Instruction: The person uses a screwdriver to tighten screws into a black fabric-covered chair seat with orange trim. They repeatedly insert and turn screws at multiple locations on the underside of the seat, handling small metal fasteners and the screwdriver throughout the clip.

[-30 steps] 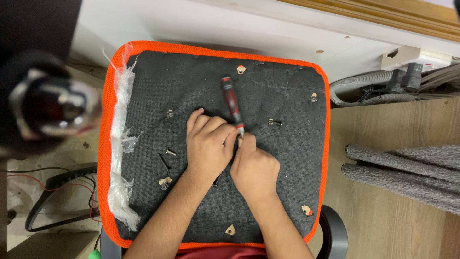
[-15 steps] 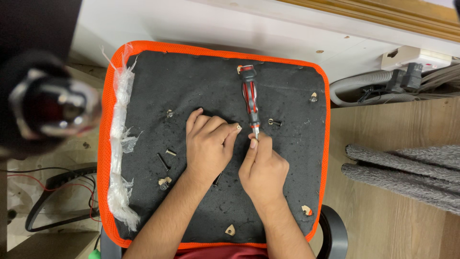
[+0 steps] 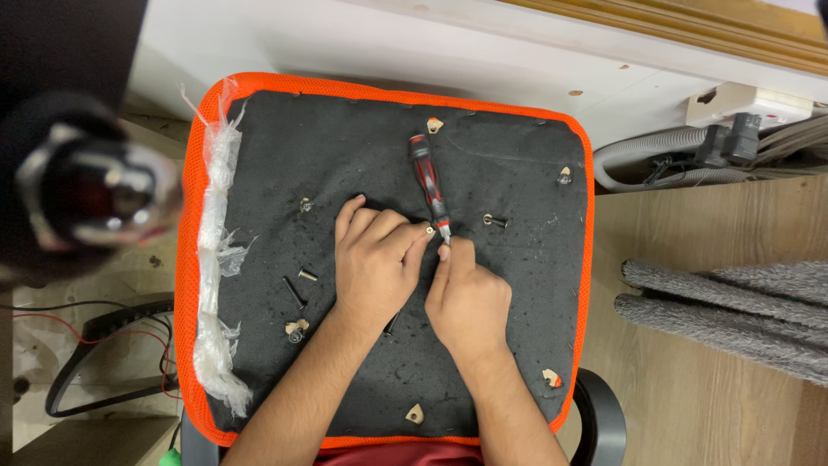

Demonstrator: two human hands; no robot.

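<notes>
Two hands at work on one upturned seat base [image 3: 259, 121], black felt with an orange mesh rim, filling the middle of the head view. Far left, one blurred black-and-chrome object [image 3: 95, 194] close to the camera hides the floor corner; below it black cables [image 3: 103, 328] on the floor. One strip of torn clear plastic [image 3: 211, 259] runs down the seat's left edge. Next, loose hardware on the felt: one black bolt [image 3: 294, 292], one short silver sleeve [image 3: 308, 275], one washer-and-nut piece [image 3: 296, 329]. Left hand [image 3: 373, 267] lies palm down mid-seat, fingers curled, fingertip pressing a small screw [image 3: 429, 230]. One red-and-black screwdriver [image 3: 429, 185] leans up and left from that spot, tip at the screw. Right hand [image 3: 467, 302] pinches the screwdriver's shaft low down, just beside the left fingertips, touching. One bolt [image 3: 495, 222] sits right of the tip. Tan mounting tabs show around the rim, five counted. Right: grey hose [image 3: 638, 151], white power strip [image 3: 746, 105], grey rug [image 3: 733, 311] on wood floor.
</notes>
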